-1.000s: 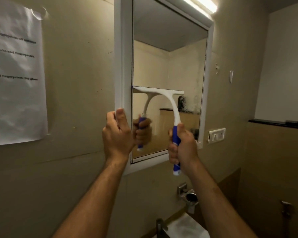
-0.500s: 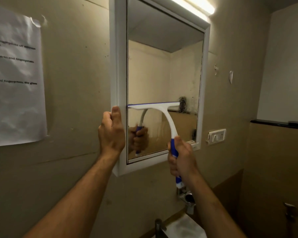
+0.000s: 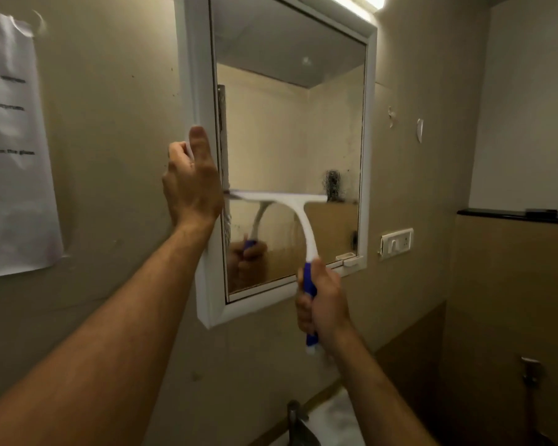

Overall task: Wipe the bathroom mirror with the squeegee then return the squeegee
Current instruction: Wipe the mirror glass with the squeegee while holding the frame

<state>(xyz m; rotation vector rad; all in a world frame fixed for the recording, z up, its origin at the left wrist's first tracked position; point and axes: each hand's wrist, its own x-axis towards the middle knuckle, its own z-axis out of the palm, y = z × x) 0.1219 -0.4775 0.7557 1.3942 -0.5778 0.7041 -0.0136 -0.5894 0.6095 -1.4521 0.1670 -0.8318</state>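
Head view: at nine o'clock a creased printed paper sheet point(image 3: 14, 149) hangs on the matte beige wall. The left hand point(image 3: 192, 181) clasps the left edge of the white-framed mirror point(image 3: 290, 130), thumb laid flat on the glossy frame front and fingers curled round its outer side. Near the centre, the squeegee point(image 3: 290, 207) has its straight white blade lying horizontally against the glass, low on the pane, with its curved white neck sweeping down toward five o'clock into a blue handle. The right hand point(image 3: 322, 300) is wrapped tight round that handle, fingers fully closed. The glass looks streaked beneath the blade. At three o'clock a white rectangular switch plate point(image 3: 396, 243) sits on the wall.
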